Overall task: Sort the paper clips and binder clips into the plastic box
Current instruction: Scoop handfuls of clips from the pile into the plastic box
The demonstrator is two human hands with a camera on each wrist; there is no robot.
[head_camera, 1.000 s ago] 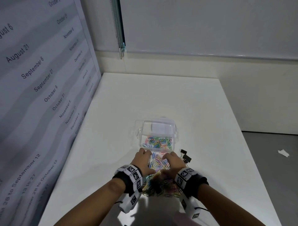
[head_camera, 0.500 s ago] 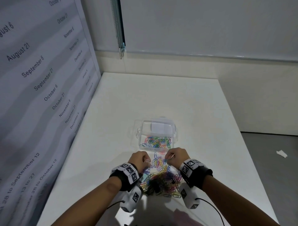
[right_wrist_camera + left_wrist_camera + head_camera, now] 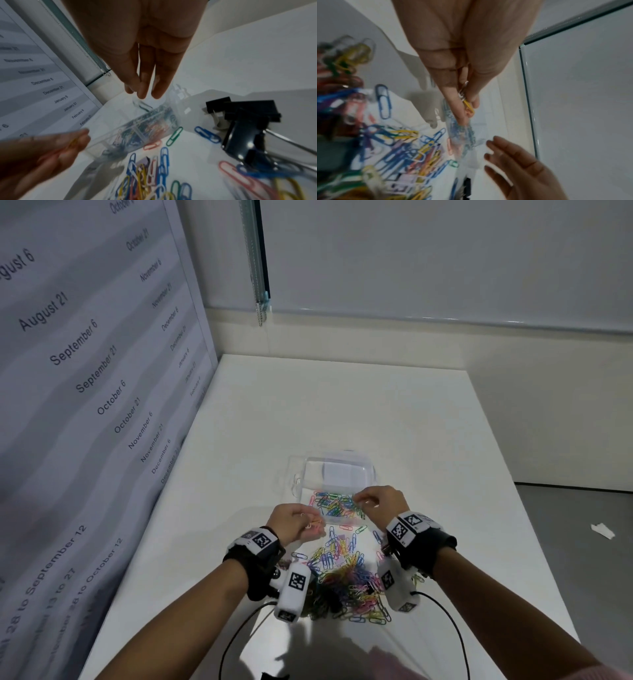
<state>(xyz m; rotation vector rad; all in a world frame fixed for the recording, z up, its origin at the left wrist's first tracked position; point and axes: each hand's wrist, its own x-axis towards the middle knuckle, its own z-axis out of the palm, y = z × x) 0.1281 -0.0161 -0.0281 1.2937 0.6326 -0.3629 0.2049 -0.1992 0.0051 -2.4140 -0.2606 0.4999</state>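
A clear plastic box (image 3: pixel 298 484) stands mid-table with its lid open at the back; coloured paper clips (image 3: pixel 334 505) lie in its front compartment. A loose pile of paper clips (image 3: pixel 346 573) is spread on the table between my wrists. My left hand (image 3: pixel 313 523) hovers left of the box front and pinches a few clips, yellow, orange and white (image 3: pixel 467 104). My right hand (image 3: pixel 363 503) hangs over the box with straight fingers (image 3: pixel 143 89) and holds nothing. Black binder clips (image 3: pixel 243 121) lie right of the box, under my right wrist.
A panel printed with dates (image 3: pixel 85 405) walls off the table's left side. The white table (image 3: pixel 342 405) stretches on behind the box. Its right edge (image 3: pixel 520 525) drops to a grey floor with a paper scrap (image 3: pixel 603 531). Black cables (image 3: pixel 239 628) trail from my wrists.
My right hand went forward from the pile to above the box and its fingers straightened. My left hand lifted off the pile with a few clips pinched.
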